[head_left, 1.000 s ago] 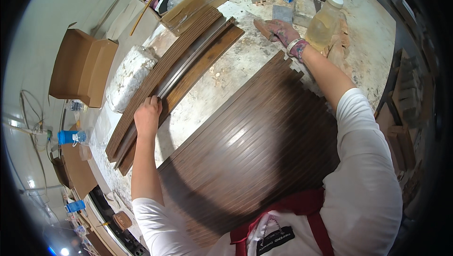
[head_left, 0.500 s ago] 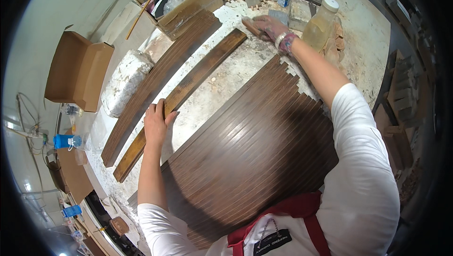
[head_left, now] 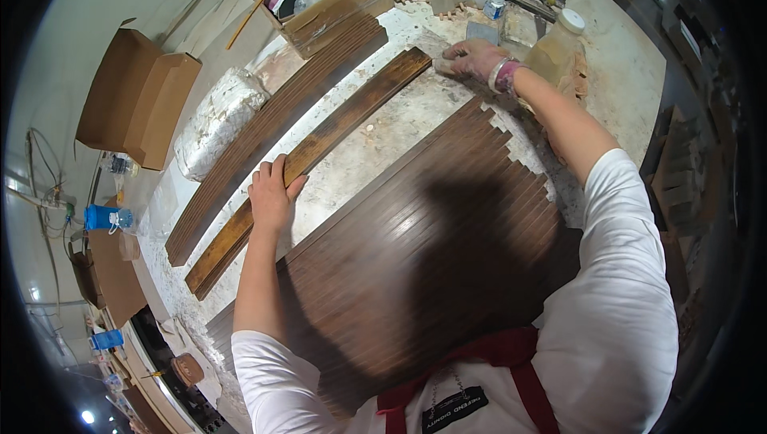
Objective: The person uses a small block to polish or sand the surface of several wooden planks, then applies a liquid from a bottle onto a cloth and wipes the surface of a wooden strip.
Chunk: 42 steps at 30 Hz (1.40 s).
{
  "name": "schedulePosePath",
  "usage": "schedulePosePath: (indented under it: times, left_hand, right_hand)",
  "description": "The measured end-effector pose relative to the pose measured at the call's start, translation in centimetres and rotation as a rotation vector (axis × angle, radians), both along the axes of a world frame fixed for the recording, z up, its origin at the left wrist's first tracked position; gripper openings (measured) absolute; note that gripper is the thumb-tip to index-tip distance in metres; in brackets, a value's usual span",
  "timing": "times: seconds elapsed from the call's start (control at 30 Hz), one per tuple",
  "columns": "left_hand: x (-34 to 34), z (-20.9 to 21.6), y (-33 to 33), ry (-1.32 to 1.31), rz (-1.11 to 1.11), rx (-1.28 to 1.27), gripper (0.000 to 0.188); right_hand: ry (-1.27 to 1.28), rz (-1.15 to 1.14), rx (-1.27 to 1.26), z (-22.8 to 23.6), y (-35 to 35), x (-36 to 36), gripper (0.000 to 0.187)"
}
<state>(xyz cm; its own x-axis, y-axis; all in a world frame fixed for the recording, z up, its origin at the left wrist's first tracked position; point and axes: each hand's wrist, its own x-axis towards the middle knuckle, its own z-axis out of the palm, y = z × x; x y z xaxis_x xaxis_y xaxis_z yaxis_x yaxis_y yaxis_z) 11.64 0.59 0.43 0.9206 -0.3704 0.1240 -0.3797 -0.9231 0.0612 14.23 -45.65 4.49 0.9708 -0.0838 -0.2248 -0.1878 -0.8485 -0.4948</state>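
Note:
A long strip of wood [head_left: 351,110], streaked brown and amber, lies diagonally on the whitish worktable [head_left: 351,170]. My left hand [head_left: 272,194] grips it across the middle, fingers over its far edge and thumb on the near side. Past the strip's far right end is my right hand [head_left: 477,62], in a purplish glove, closed on a small flat block [head_left: 444,66] that is mostly hidden under the fingers. Close to me spreads a broad panel of dark brown strips [head_left: 399,234] laid side by side, their right ends stepped. My shadow falls over it.
Beyond the strip lies a stack of dark strips [head_left: 280,130], with a white wrapped bundle [head_left: 220,126] behind. A cluttered cardboard box [head_left: 339,14] stands at the back. Near my right hand are a jar of yellowish liquid [head_left: 551,50] and a small bottle [head_left: 494,5]. An open carton [head_left: 144,106] is left.
My right hand with the block has shifted slightly right and nearer, past the strip's end. My left hand stays on the strip. The whole view has tilted a little.

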Motion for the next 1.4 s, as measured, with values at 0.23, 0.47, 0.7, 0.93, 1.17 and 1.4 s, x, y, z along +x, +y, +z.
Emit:
schedulePosePath:
  times: [0.23,0.47,0.7,0.93,1.17,1.4]
  left_hand:
    - [-3.6,2.3,0.3,0.304,0.072,-0.074,0.065]
    - [-6.8,1.9,10.7,0.235,0.191,0.012,0.066]
    - [-8.4,-1.5,13.5,-0.033,0.164,-0.107,0.059]
    - [-5.4,-8.2,11.9,-0.386,0.123,-0.494,0.047]
    - [-7.3,-5.8,10.7,-0.34,0.083,-0.775,0.048]
    - [-6.2,-5.8,10.8,-0.034,0.091,-1.173,0.051]
  right_hand:
    - [-0.389,-0.059,0.215,1.3,2.8,-2.7,0.055]
    - [-0.119,0.103,0.508,4.2,10.6,-8.0,0.051]
    - [-0.234,0.524,0.206,8.8,36.0,-7.3,0.044]
    - [-0.375,1.149,0.185,5.9,63.7,-8.5,0.035]
    - [-0.511,1.482,-0.073,1.2,70.3,-5.5,0.022]
    - [-0.542,1.139,-0.288,2.7,69.4,-4.2,0.023]
